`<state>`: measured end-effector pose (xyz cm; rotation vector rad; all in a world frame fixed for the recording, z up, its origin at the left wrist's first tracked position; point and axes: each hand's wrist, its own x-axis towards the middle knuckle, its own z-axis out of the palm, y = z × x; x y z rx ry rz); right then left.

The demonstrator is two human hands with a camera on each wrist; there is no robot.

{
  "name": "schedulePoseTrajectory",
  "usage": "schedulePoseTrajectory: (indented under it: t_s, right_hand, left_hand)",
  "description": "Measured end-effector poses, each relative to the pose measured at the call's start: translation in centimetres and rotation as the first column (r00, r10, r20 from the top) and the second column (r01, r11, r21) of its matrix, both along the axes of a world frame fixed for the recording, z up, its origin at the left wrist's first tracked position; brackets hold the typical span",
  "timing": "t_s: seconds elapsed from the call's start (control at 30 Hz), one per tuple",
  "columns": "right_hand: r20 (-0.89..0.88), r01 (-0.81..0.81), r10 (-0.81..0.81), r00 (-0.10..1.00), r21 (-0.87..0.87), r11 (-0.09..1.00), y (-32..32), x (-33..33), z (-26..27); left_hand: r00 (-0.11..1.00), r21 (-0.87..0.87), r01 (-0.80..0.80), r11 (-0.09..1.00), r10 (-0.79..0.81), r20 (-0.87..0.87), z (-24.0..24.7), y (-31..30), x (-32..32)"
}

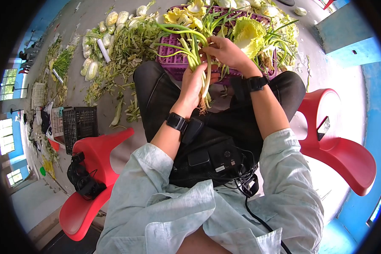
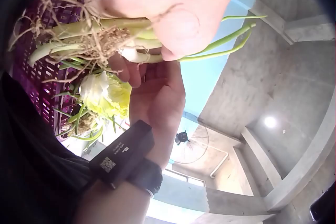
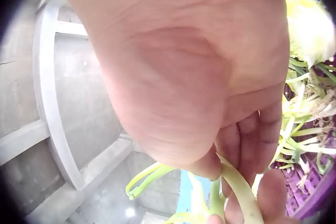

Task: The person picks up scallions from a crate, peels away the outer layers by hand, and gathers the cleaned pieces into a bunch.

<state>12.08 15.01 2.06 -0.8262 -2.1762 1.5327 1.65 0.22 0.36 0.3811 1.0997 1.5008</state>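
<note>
My left hand (image 1: 192, 88) grips a small bunch of green onions (image 1: 193, 55) around the pale stems, with the stringy roots (image 1: 203, 106) hanging below it over my lap. Higher up, the right hand (image 1: 228, 53) pinches one stalk of the bunch between thumb and fingers. In the left wrist view the tangled brown roots (image 2: 105, 45) jut out beyond the left hand (image 2: 168, 8). Close up in the right wrist view, a pale stem (image 3: 239, 184) lies between the thumb and fingers of the right hand (image 3: 194, 71).
Just beyond the hands, a purple crate (image 1: 172, 63) bears more green onions and a yellow-green cabbage leaf (image 1: 247, 36). Leafy scraps (image 1: 135, 46) cover the floor to the left. Red stools (image 1: 93, 169) flank my legs, and a black crate (image 1: 80, 122) stands at the left.
</note>
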Motion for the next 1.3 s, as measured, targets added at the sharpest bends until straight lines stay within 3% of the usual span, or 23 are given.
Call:
schedulePoseTrajectory:
  t_s: [0.17,0.37,0.57,0.87,0.97,1.17,1.3]
  right_hand:
    - [-0.112,-0.019,-0.006,0.994,-0.225,0.974,-0.2,-0.1,0.0]
    - [0.005,0.023,-0.023,1.0,-0.264,0.964,-0.5,0.0,0.4]
    - [-0.079,-0.018,-0.013,0.997,-0.379,0.925,-0.7,-0.2,0.6]
    - [-0.074,-0.01,-0.023,0.997,-0.417,0.909,-0.8,-0.5,-0.1]
    - [-0.056,-0.108,0.094,0.994,-0.35,0.93,-0.9,-0.2,0.6]
    - [-0.103,-0.155,0.128,0.986,-0.326,0.933,-0.4,-0.3,0.0]
    - [-0.046,-0.147,0.141,0.989,-0.208,0.967,-0.6,-0.3,0.2]
  left_hand:
    - [0.999,0.066,-0.003,0.998,0.0,0.044,-0.2,-0.2,-0.1]
    - [0.994,0.09,0.038,0.995,-0.047,0.098,-0.1,-0.2,-0.2]
    - [0.98,0.092,0.091,0.992,-0.106,0.171,-0.2,-0.2,-0.4]
    - [0.978,0.064,0.074,0.995,-0.085,0.189,-0.1,-0.4,-0.5]
    - [0.978,0.056,0.087,0.995,-0.096,0.187,-0.3,-0.4,-0.5]
    - [0.973,0.034,0.118,0.992,-0.123,0.197,-0.4,-0.4,-0.6]
    - [0.975,-0.032,0.121,0.992,-0.113,0.192,0.2,-0.5,-0.3]
